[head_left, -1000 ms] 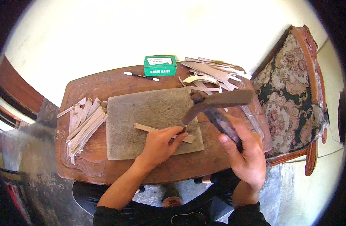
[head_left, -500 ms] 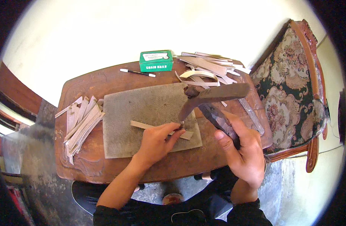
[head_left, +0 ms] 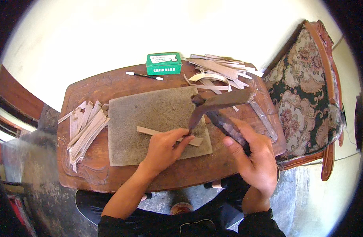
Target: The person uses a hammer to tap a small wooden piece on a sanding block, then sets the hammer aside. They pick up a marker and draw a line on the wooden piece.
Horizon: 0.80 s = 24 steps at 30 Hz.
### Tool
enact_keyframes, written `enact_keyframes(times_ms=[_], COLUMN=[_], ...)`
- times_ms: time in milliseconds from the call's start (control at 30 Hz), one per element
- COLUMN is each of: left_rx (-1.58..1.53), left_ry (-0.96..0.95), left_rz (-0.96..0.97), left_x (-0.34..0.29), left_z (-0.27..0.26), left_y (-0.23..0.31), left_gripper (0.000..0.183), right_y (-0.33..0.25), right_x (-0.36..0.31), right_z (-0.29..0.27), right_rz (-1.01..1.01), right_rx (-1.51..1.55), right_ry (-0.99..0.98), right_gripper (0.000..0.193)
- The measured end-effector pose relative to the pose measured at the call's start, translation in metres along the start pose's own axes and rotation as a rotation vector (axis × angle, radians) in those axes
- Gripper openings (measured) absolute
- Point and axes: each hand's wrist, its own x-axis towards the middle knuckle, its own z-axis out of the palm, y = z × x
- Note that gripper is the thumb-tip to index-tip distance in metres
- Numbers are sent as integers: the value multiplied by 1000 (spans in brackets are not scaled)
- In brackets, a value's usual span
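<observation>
Right hand (head_left: 255,160), four o'clock of mat (head_left: 150,108), grips hammer (head_left: 221,102); left hand (head_left: 162,148) pinched closed at strip (head_left: 147,130), contents unclear. Likely hammering; next needs steady aim.

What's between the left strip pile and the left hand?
Head view: mainly the grey board, with the left end of one strip lying on it.

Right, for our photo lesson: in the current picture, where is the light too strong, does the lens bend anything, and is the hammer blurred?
Head view: the wall is washed nearly white; head view: a round black border, and the table edges bow, though its own shape may add to that; head view: the hammer shows little blur.
</observation>
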Motion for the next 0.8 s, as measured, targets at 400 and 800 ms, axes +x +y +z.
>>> enact_keyframes(times_ms=[400,800], left_rx=[5,-118], left_ry=[-1,29], left_rz=[-71,-271], left_x=[-1,-1], left_z=[-2,-4], left_y=[-3,-9], left_gripper=[16,16], right_y=[50,74], right_x=[27,34], right_z=[64,118], right_rz=[494,624], right_rx=[874,979], right_ry=[-130,-40], right_gripper=[33,38])
